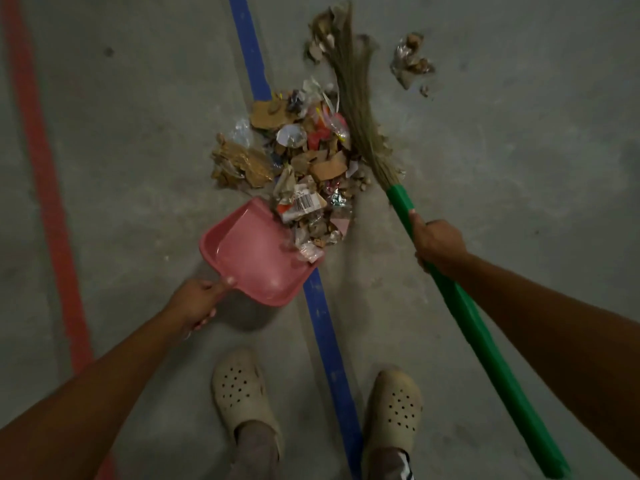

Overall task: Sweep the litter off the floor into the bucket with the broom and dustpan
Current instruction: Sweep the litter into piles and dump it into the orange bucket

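Note:
A pile of litter [304,157], made of cardboard scraps, wrappers and clear plastic, lies on the grey concrete floor across a blue line. A pink dustpan [252,258] sits tilted at the pile's near edge, with a few wrappers on its lip. My left hand [199,301] grips the dustpan's handle. My right hand [438,245] grips the green handle of a straw broom [356,109], whose bristles lie along the right side of the pile. A smaller clump of litter [410,60] lies apart at the upper right. No bucket is in view.
A blue floor line [325,327] runs from the top centre down between my two beige clogs [242,389]. A red floor line [48,188] runs along the left. More scraps [322,36] sit by the bristle tips at the top.

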